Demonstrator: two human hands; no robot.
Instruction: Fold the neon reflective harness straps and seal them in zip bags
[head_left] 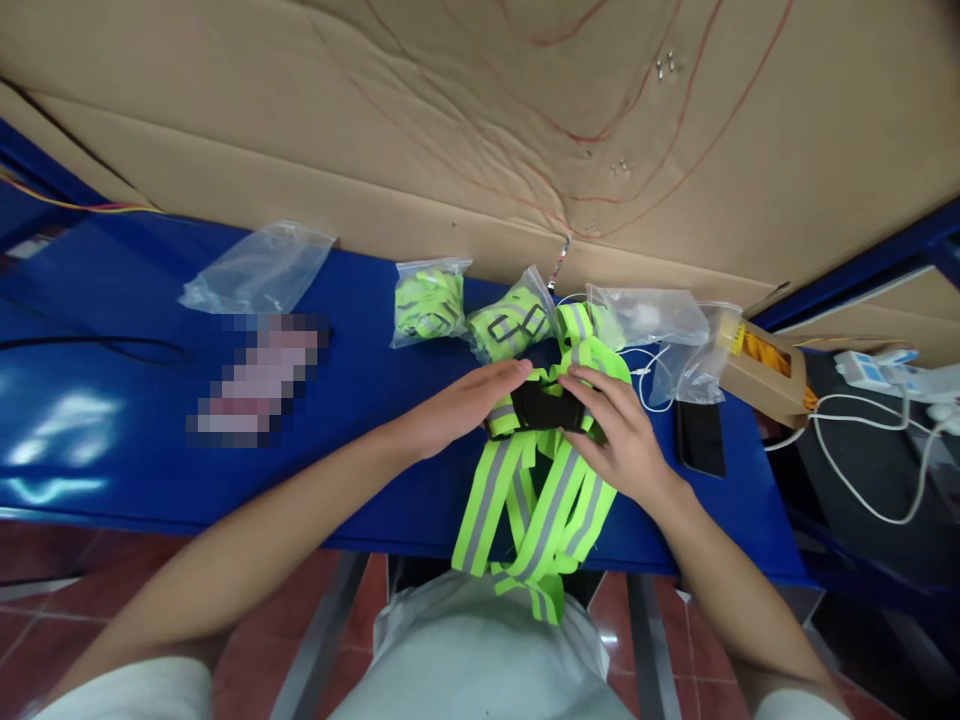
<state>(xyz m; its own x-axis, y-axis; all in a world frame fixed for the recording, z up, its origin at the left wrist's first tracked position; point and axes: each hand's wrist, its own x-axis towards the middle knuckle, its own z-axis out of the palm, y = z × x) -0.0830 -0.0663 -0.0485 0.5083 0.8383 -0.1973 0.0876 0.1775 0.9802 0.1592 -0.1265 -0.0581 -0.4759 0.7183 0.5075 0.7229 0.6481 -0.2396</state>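
A bundle of neon-green reflective straps with grey stripes, a reflective vest [551,490], lies at the table's front edge, its loose ends hanging over. A black panel [551,408] sits at its upper middle. My left hand [469,405] rests along the panel's left side, fingers stretched out and together; its thumb is hidden. At the panel's right end, my right hand [619,430] has its fingers above and thumb below, closed on the vest. More green strap lies folded behind the right hand.
Behind the vest are two clear bags of green straps [429,303] [514,318]. An empty-looking plastic bag [262,270] lies at left, near a blurred-out item [259,385]. Right of my hands are more plastic bags [652,315], a white cable, a black phone [701,438] and a cardboard box [769,375].
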